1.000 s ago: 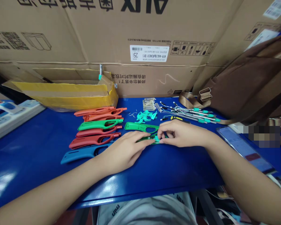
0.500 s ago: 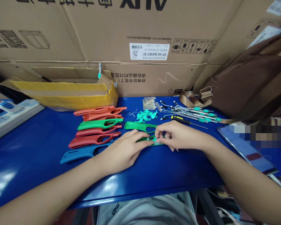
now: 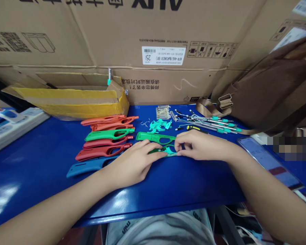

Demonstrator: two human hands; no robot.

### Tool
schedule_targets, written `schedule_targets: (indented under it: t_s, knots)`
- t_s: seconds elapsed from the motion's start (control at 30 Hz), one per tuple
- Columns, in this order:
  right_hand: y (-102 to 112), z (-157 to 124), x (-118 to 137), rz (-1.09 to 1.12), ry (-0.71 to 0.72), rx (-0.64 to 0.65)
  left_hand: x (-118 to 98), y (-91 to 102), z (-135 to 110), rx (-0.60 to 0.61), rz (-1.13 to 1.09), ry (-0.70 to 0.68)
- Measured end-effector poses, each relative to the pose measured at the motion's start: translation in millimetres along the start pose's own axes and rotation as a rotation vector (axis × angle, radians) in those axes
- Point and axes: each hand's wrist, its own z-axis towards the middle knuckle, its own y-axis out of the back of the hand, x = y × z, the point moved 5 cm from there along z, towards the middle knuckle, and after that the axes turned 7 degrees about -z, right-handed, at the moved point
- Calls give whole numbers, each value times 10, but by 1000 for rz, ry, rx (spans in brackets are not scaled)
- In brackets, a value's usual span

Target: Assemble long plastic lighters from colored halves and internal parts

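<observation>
A green lighter shell half (image 3: 171, 147) lies on the blue table between my hands, with a turquoise trigger (image 3: 169, 151) and thin pale wire in it. My left hand (image 3: 137, 160) grips the shell's left end between thumb and fingers, covering that part. At its right end, my right hand (image 3: 197, 145) is closed, fingertips pinched at the shell and wire; exactly what they pinch is hidden. Just behind lies another green shell half (image 3: 153, 136), inner side up. Several orange, red, green and blue lighter handles (image 3: 102, 152) lie in a column to the left.
Behind my hands are turquoise triggers (image 3: 159, 125), clear small parts (image 3: 163, 112), metal lighter tubes with wires (image 3: 214, 124) and a screwdriver (image 3: 193, 128). A yellow-taped box (image 3: 71, 105) and power strip (image 3: 17, 126) stand left. A phone (image 3: 267, 161) and brown bag (image 3: 267, 85) are right.
My right hand has shifted slightly right along the shell, uncovering more of the turquoise trigger. My left hand stays on the shell's left end.
</observation>
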Motion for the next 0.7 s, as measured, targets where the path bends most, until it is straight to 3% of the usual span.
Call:
schedule_targets:
  t_s: [0.7]
  knots:
    - [-30, 10, -13, 14, 16, 8, -7, 2, 4, 17, 39, -1]
